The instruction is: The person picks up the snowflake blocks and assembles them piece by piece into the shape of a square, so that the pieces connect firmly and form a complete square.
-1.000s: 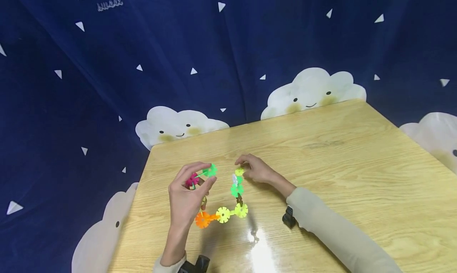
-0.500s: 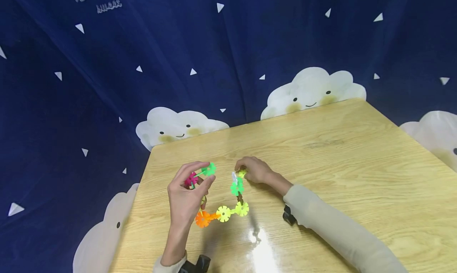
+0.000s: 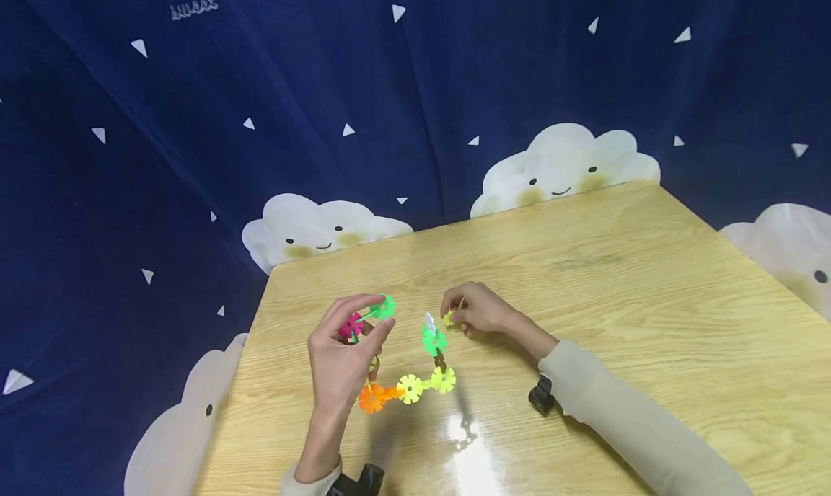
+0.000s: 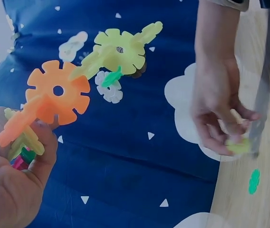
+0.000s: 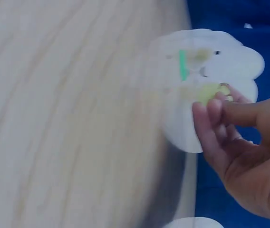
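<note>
My left hand (image 3: 344, 352) grips a chain of slotted plastic snowflake discs, its thumb and forefinger spread apart. A pink disc (image 3: 351, 326) shows inside the hand, and a green disc (image 3: 384, 307) stands at the forefinger's tip. From the palm the chain runs through an orange disc (image 4: 58, 90), yellow discs (image 3: 410, 388), a brown one (image 3: 440, 360) and a green one to a white disc (image 3: 431, 324) at its far end. To the right of that end, my right hand (image 3: 482, 308) pinches a loose yellow disc (image 5: 211, 93) between thumb and fingers.
Both hands are over a wooden table (image 3: 584, 265). Behind it hangs a dark blue curtain (image 3: 363, 71) with white triangles and clouds. In the left wrist view, a small green piece (image 4: 254, 181) shows against the table beneath the right hand.
My right hand has taken the yellow disc in its fingers and drawn it slightly right, away from the white end disc. The left hand and its chain have barely moved.
</note>
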`<state>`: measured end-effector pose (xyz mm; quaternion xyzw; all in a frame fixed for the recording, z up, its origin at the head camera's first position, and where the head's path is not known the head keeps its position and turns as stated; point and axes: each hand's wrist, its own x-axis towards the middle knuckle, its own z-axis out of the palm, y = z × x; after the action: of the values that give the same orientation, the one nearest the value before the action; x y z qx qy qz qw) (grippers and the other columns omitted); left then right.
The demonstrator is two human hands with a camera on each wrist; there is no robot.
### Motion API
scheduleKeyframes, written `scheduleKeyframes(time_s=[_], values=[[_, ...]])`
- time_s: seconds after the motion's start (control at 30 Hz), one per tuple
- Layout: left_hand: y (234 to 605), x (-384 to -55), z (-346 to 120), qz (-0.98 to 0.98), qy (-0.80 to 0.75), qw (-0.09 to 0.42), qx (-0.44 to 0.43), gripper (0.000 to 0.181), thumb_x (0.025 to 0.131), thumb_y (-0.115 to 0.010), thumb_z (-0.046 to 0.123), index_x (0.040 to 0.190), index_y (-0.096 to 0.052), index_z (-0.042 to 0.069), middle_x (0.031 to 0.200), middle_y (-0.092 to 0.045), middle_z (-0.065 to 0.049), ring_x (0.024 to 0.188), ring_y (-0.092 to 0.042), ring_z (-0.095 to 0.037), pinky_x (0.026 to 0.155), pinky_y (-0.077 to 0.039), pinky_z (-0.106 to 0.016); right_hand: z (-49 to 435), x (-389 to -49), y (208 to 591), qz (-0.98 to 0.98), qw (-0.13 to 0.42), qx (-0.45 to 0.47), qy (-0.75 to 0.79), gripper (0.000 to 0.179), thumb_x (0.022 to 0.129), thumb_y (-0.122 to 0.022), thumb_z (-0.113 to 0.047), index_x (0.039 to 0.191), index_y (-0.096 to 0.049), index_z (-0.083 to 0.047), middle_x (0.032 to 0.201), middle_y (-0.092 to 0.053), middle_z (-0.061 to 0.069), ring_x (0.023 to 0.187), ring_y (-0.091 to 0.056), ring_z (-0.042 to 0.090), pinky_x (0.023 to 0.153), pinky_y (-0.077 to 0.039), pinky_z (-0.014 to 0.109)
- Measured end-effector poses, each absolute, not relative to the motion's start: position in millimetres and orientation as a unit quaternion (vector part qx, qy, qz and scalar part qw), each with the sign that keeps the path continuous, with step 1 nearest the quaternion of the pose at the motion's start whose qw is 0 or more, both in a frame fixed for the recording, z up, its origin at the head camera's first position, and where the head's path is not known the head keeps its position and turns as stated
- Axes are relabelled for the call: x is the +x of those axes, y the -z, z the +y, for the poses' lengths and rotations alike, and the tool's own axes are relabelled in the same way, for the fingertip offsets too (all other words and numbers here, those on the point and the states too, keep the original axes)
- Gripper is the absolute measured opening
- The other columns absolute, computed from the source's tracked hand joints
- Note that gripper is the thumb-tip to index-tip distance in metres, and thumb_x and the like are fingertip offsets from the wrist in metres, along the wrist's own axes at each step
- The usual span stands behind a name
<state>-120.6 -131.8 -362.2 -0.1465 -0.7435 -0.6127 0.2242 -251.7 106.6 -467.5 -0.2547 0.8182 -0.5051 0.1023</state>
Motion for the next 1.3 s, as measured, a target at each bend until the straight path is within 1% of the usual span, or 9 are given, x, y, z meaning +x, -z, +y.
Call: scheduleKeyframes(time_s=[0.1,0.17,0.23,0.33,0.5,0.63,0.8,1.07,1.3], values=[[363.7,-121.4,-129.6,-0.749,0.599,0.237,-0.154,0.031,0.082,-0.087,0.002,0.110,-0.079,0.013,0.108,-0.070,-0.005,0.050,-0.060,-0.016,0.031,-0.039,-0.024,106.9,-242.8,453.3,0.769,0.083,-0.237,0.588,0.011,0.098,-0.064,0.007,0.103,-0.072,0.000,0.093,-0.065,0.018,0.069,-0.066,0.028,0.064,-0.063,0.045],[364.8,-122.3,-128.4,-0.752,0.591,0.246,-0.159,0.031,0.082,-0.088,0.002,0.109,-0.079,0.014,0.109,-0.071,-0.004,0.052,-0.061,-0.014,0.035,-0.041,-0.022,103.8,-234.2,440.1,0.726,0.059,-0.225,0.647,0.009,0.098,-0.065,0.005,0.106,-0.070,0.001,0.096,-0.067,0.021,0.077,-0.069,0.029,0.074,-0.064,0.048],[365.7,-123.3,-127.4,-0.754,0.583,0.253,-0.163,0.031,0.081,-0.088,0.002,0.109,-0.079,0.014,0.110,-0.072,-0.004,0.054,-0.062,-0.013,0.039,-0.043,-0.021,98.9,-223.3,425.7,0.672,0.040,-0.223,0.705,0.009,0.099,-0.065,0.004,0.108,-0.066,0.003,0.098,-0.068,0.025,0.081,-0.072,0.029,0.080,-0.064,0.048],[365.9,-124.8,-125.9,-0.757,0.577,0.257,-0.167,0.031,0.081,-0.088,0.001,0.109,-0.079,0.013,0.110,-0.072,-0.004,0.057,-0.062,-0.012,0.044,-0.046,-0.020,90.8,-206.3,406.0,0.605,0.013,-0.248,0.757,0.010,0.100,-0.065,0.002,0.109,-0.061,0.005,0.095,-0.072,0.023,0.082,-0.076,0.027,0.082,-0.064,0.045],[364.1,-125.5,-124.6,-0.754,0.579,0.258,-0.175,0.031,0.081,-0.088,0.000,0.110,-0.079,0.010,0.111,-0.071,-0.006,0.057,-0.063,-0.012,0.042,-0.046,-0.020,81.1,-186.2,385.6,0.575,-0.016,-0.287,0.766,0.013,0.101,-0.065,0.000,0.109,-0.057,0.006,0.094,-0.075,0.016,0.083,-0.077,0.026,0.084,-0.064,0.044],[362.7,-124.9,-124.2,-0.754,0.578,0.260,-0.173,0.031,0.081,-0.088,0.001,0.109,-0.079,0.010,0.110,-0.072,-0.004,0.058,-0.062,-0.011,0.043,-0.046,-0.020,78.0,-180.2,382.3,0.578,-0.022,-0.273,0.769,0.011,0.101,-0.064,0.001,0.108,-0.058,0.006,0.094,-0.072,0.015,0.081,-0.074,0.022,0.082,-0.064,0.039],[360.5,-124.4,-123.2,-0.749,0.583,0.262,-0.176,0.031,0.081,-0.088,0.000,0.110,-0.079,0.009,0.110,-0.072,-0.006,0.058,-0.062,-0.011,0.042,-0.045,-0.020,74.4,-175.0,381.6,0.566,-0.030,-0.268,0.779,0.011,0.101,-0.063,0.001,0.109,-0.056,0.006,0.090,-0.071,0.008,0.077,-0.072,0.019,0.076,-0.063,0.033],[358.3,-123.7,-120.5,-0.750,0.582,0.261,-0.177,0.031,0.082,-0.087,0.002,0.111,-0.078,0.010,0.111,-0.071,-0.005,0.057,-0.061,-0.012,0.039,-0.044,-0.020,69.1,-167.1,378.5,0.556,-0.040,-0.272,0.784,0.012,0.102,-0.061,0.001,0.110,-0.054,0.006,0.087,-0.067,0.008,0.068,-0.069,0.018,0.073,-0.061,0.031],[358.0,-123.2,-118.1,-0.744,0.592,0.254,-0.181,0.031,0.083,-0.086,0.001,0.112,-0.078,0.009,0.111,-0.070,-0.006,0.052,-0.060,-0.013,0.035,-0.042,-0.022,67.8,-163.9,377.0,0.561,-0.048,-0.264,0.783,0.012,0.103,-0.061,-0.002,0.111,-0.054,0.004,0.101,-0.063,0.010,0.054,-0.061,0.015,0.052,-0.057,0.029]])
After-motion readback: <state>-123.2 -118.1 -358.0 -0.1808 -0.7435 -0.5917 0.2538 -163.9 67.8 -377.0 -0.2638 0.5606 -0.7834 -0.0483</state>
